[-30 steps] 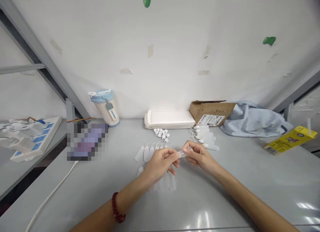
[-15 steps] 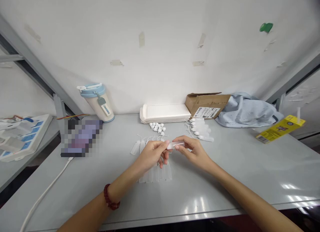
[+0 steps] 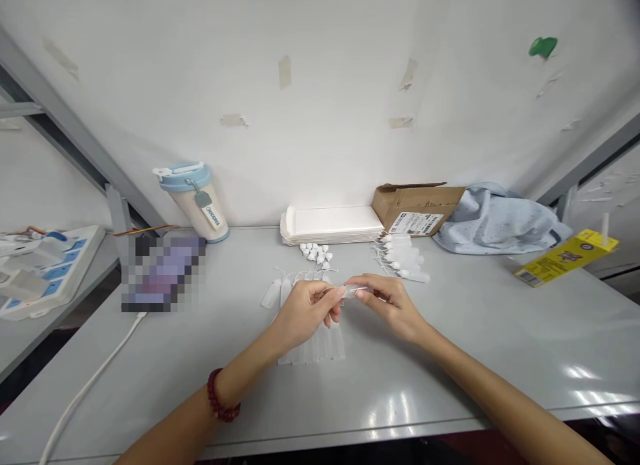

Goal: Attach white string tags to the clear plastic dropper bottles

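Over the middle of the table, my left hand (image 3: 306, 313) and my right hand (image 3: 393, 303) meet at a small translucent plastic bottle (image 3: 352, 291). My left fingers pinch its left end, which they mostly hide. My right thumb and fingers grip the other end of the body. Beneath and behind my left hand lie several similar clear bottles (image 3: 310, 350) in a row, some with thin white tails. Small white caps (image 3: 317, 253) are heaped just beyond. To the right, a group of bottles with white caps and thin tails (image 3: 414, 276) lies on the table.
White flat trays (image 3: 333, 223) are stacked against the wall beside a cardboard box (image 3: 425, 201) and a pale blue cloth (image 3: 500, 218). A yellow drink carton (image 3: 567, 258) leans at right. At left are a tumbler (image 3: 195, 201), a blurred phone (image 3: 165, 275), its white cable (image 3: 95, 385) and a power strip (image 3: 65, 271).
My hands have drawn closer together on the bottle, so less of it shows between them. The view has shifted slightly.
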Demonstrator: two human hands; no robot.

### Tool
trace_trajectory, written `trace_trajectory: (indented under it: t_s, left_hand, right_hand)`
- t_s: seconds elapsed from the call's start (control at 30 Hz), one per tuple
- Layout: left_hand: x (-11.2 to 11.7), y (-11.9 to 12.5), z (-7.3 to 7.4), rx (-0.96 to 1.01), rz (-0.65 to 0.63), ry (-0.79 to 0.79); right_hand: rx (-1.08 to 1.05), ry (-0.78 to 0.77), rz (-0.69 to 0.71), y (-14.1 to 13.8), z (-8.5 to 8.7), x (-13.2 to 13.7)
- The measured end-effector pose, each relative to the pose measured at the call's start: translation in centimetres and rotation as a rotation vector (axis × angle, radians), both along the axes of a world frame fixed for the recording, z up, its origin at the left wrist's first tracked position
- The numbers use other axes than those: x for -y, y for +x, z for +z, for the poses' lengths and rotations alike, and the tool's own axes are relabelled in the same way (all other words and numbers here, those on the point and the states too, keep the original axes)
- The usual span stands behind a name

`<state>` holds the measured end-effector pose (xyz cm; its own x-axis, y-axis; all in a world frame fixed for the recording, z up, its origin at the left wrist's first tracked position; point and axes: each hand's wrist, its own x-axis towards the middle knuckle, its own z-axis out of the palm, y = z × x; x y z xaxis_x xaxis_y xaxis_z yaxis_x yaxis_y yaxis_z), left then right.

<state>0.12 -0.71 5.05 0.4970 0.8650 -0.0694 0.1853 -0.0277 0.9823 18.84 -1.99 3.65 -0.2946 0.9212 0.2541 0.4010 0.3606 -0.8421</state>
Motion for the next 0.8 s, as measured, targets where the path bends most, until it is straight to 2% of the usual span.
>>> trace_trajectory:
  t_s: [0.2,0.37,0.53,0.8]
  left_hand:
    - [0.57,0.06,-0.17,-0.087,0.023,0.150]
    - [0.33,-0.06,0.00,-0.145,0.066,0.229]
    - [0.29,-0.14,0.20,-0.219,0.082,0.260]
    - [0.15,-0.35,-0.03,-0.232,0.092,0.291]
  right_hand:
    - [-0.185,-0.201,0.018,0.22,-0.15,-0.19]
    - [-0.183,-0.275,0.026,0.04,-0.20,-0.17]
    - [-0.142,-0.245,0.025,-0.08,-0.24,-0.18]
    - [-0.069,-0.192,0.020,0.08,-0.39,-0.40]
